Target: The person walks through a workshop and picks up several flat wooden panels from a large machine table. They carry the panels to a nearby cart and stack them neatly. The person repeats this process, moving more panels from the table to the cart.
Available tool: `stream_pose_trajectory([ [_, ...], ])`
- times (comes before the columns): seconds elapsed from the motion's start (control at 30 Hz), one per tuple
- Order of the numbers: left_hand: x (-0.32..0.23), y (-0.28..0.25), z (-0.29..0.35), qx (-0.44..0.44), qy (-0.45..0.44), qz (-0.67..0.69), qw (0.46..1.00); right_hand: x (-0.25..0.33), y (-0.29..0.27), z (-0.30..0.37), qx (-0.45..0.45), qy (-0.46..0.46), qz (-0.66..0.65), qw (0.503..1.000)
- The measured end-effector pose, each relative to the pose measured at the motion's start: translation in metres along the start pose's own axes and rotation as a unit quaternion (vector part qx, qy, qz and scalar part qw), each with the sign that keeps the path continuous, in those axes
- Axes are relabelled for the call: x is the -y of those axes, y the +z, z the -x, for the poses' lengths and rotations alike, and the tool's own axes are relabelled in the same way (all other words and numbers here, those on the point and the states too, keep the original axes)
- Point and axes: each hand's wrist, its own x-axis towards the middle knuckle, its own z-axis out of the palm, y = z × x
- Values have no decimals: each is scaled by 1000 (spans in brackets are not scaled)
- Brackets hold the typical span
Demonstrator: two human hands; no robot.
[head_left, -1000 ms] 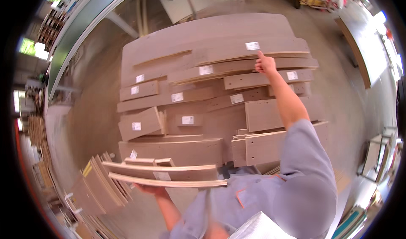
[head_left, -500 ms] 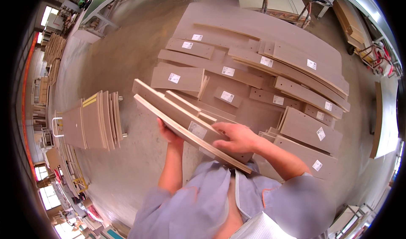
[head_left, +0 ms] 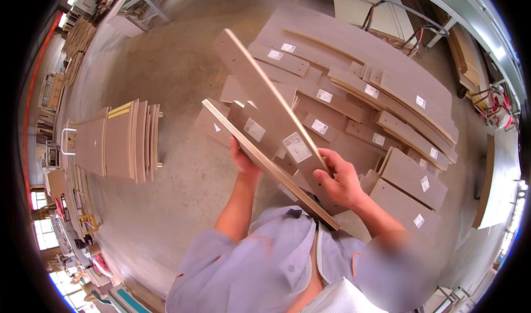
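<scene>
I hold two long brown fibreboard panels in front of my chest, each with a white label. My left hand (head_left: 242,161) grips the lower panel (head_left: 251,147) from underneath at its left edge. My right hand (head_left: 340,177) clasps the upper panel (head_left: 271,100), which tilts up and away from me, its pale edge showing. Both panels slant from upper left down to my chest.
A big heap of labelled brown panels (head_left: 376,97) lies on the concrete floor (head_left: 166,69) ahead and to the right. A cart (head_left: 119,138) with upright panels stands at the left. Metal table legs and more board stacks line the far edges.
My right hand came back from the far heap and took hold of the panels. The upper panel has lifted and tilted up; my view has swung left toward the cart.
</scene>
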Motion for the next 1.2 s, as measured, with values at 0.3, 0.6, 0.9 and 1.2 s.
stream_pose_trajectory([
  [0.3, -26, -5, -2, -81, 30, -65, 994, -35, -63, 1, -70, -82, -226, 968],
  [0.6, -77, -30, 3, -48, 59, -96, 993, -4, -164, 56, -349, -98, -230, 903],
  [0.9, -83, -28, 11, -135, 99, -169, 971, -63, -192, 71, -439, -71, -4, 896],
  [1.2, -77, -20, 14, -130, 83, -180, 972, -49, -272, 96, -461, -162, 121, 864],
])
